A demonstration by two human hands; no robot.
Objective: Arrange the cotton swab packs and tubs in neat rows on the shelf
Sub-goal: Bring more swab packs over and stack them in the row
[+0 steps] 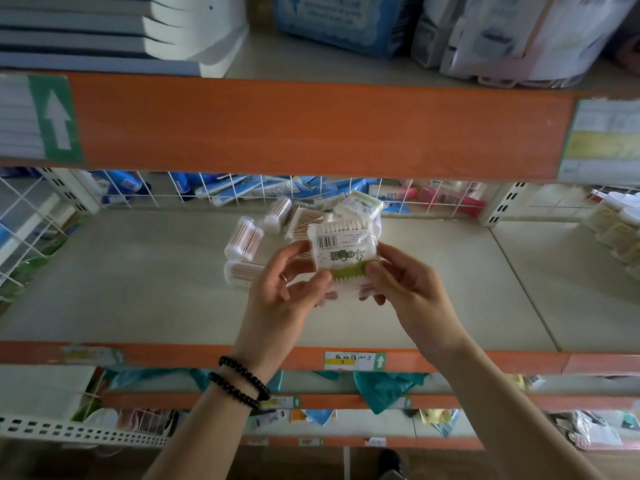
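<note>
- Hands met above the shelf (138, 289): your left hand (282, 292) and right hand (405, 285) each pinched a lower corner of the cotton swab pack (341, 251), fingers curled round it.
- Behind it, loose packs (358, 206) and tubs (244, 237) lay jumbled mid-shelf.
- Black bead bracelets (239, 382) circled your left wrist.

I'm looking at a shop aisle — tiered metal shelves (138, 278) with orange price rails (311, 126), a handwritten price tag (349, 361) at lower centre, white wire dividers (242, 188) behind, and packaged toiletries (225, 192) — stock on every level.
</note>
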